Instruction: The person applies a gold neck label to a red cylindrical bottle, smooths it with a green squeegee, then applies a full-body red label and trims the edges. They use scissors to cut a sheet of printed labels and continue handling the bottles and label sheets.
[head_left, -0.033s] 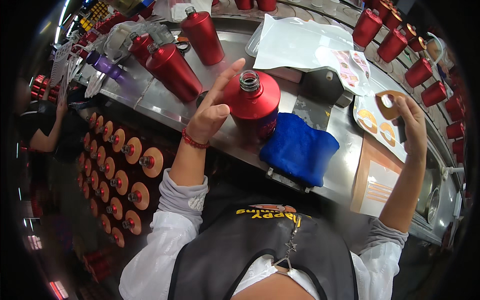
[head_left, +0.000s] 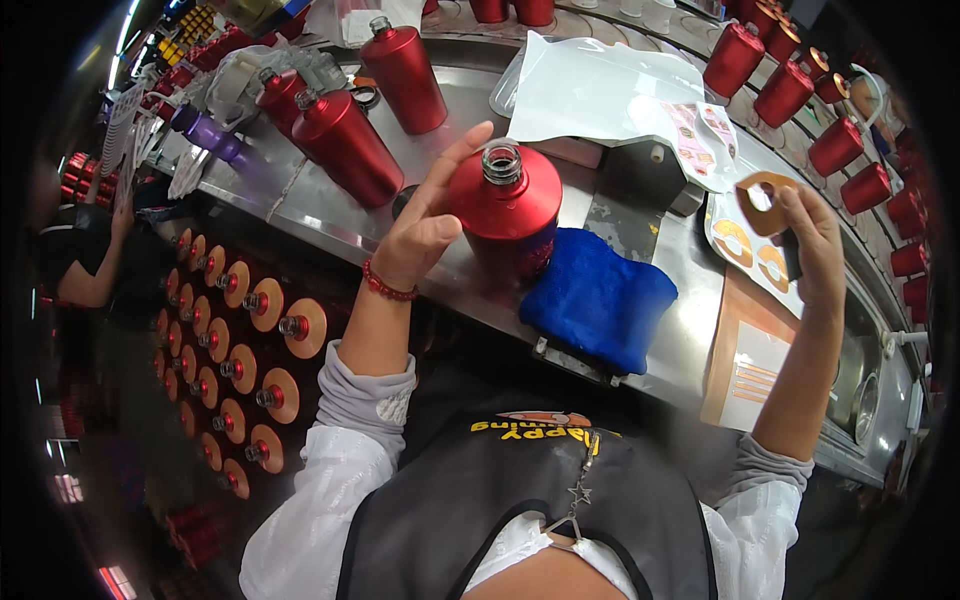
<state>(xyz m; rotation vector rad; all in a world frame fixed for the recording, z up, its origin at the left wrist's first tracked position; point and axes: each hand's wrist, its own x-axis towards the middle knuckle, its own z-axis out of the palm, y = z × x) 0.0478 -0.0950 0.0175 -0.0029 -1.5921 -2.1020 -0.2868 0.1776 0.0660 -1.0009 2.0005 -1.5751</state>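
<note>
A glossy red bottle [head_left: 515,205] with a bare clear-glass threaded neck stands upright before me. My left hand [head_left: 420,225], with a red bead bracelet at its wrist, curves round the bottle's left side. Its index finger reaches up past the shoulder; the fingers behind the bottle are hidden. To the right, my right hand [head_left: 812,235] is raised and pinches a gold ring-shaped sticker [head_left: 752,204] by its edge. Below that hand lies a white backing sheet [head_left: 720,225] with more gold stickers. A blue plush cushion [head_left: 600,300] sits against the bottle's right side at the table's edge.
Several red bottles [head_left: 350,148] stand at the back left of the metal table [head_left: 455,290]. Bottles with gold shoulders [head_left: 302,326] fill the floor area on the left. A curved conveyor [head_left: 800,120] carries red bottles. A person [head_left: 90,250] is at far left.
My right hand has shifted slightly left with the gold sticker, which has turned a little. My left hand and the bottle have barely moved.
</note>
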